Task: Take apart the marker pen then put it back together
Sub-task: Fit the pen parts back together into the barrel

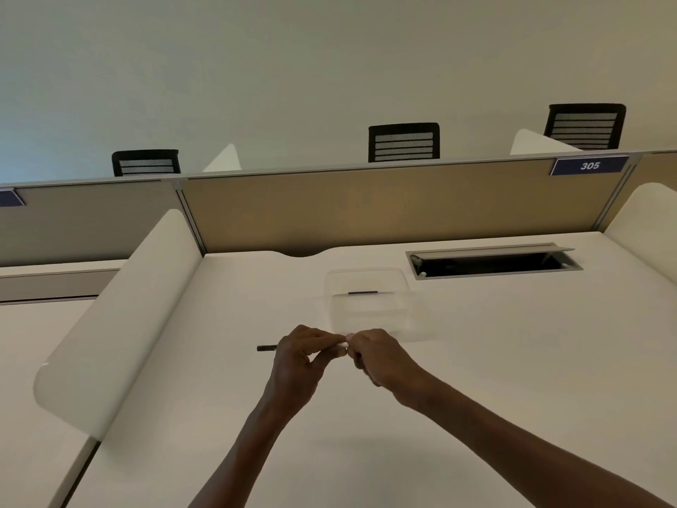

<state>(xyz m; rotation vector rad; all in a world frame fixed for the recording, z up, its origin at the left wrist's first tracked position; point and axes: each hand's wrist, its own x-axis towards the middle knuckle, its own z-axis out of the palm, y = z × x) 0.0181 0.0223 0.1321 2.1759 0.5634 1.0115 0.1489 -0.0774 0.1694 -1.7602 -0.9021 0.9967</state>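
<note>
Both hands meet above the middle of the white desk (476, 361). My left hand (304, 355) pinches the white barrel of the marker pen (343, 345), of which only a short bit shows between the two hands. My right hand (373, 355) curls its fingers round the pen's right end, which is hidden in the grip. A thin dark pen part (266, 348) sticks out to the left of my left hand; whether it lies on the desk or is held I cannot tell.
A clear plastic container (366, 287) stands just behind the hands. An open cable hatch (492, 262) is set into the desk at the back right. White side dividers (121, 309) flank the desk, with a tan partition (366, 207) behind and chairs beyond.
</note>
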